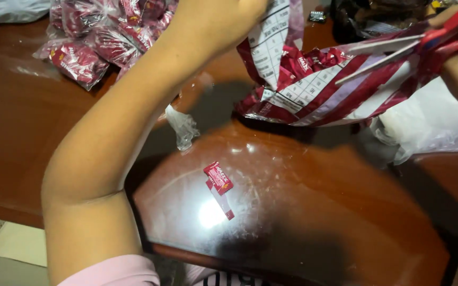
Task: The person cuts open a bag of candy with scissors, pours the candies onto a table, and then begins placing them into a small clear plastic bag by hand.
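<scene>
Left hand (239, 13) pinches the top edge of a red-and-white candy bag (314, 90), lifted over the far right of the table (345, 212). Right hand (451, 21) is closed on red-handled scissors (398, 47), blades across the bag. Film looks thin, floppy and slick; grip near the cut line.

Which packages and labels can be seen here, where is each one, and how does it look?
Large bag: held up at top centre-right, red and white stripes, a white printed table panel, scissors at its edge.
Small sachet: alone on the glossy brown table, rectangular, red with white print.
Pile of clear packs: top left, filled with red sachets.
Clear wrapper scrap: crumpled, centre.
</scene>
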